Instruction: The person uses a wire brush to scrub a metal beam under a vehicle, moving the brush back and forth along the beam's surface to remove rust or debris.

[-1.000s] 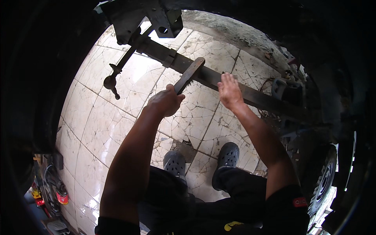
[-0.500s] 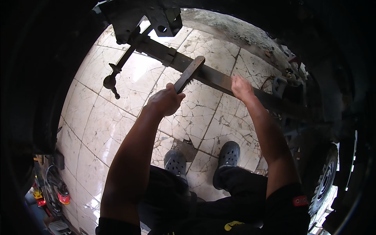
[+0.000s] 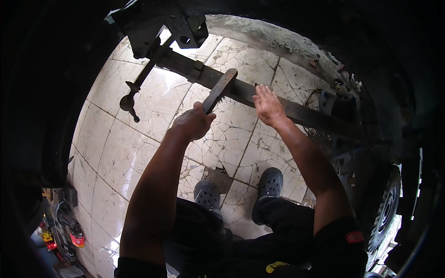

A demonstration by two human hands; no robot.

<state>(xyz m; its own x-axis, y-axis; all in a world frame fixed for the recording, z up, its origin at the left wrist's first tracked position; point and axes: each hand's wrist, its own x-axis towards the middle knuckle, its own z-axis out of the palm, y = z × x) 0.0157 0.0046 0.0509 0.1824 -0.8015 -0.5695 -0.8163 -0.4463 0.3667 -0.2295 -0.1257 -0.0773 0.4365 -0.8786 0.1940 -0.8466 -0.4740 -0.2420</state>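
At ten o'clock a dark rod (image 3: 143, 76) hangs, with a ball (image 3: 126, 102) near its lower end. Right of it, my left hand (image 3: 192, 123) is wrapped round the handle of a brush (image 3: 222, 85), which points toward twelve and reaches over the metal bar (image 3: 243, 91); that hold is unchanged. The bar slants from eleven o'clock down to three. Toward two o'clock my right hand (image 3: 269, 107) has just changed: half a second ago it was curled, farther along; now it is flat, fingers straight, over the bar and nearer the brush. To me that means the palm is working the bar while the brush waits. Whether anything lies beneath it, I cannot tell.
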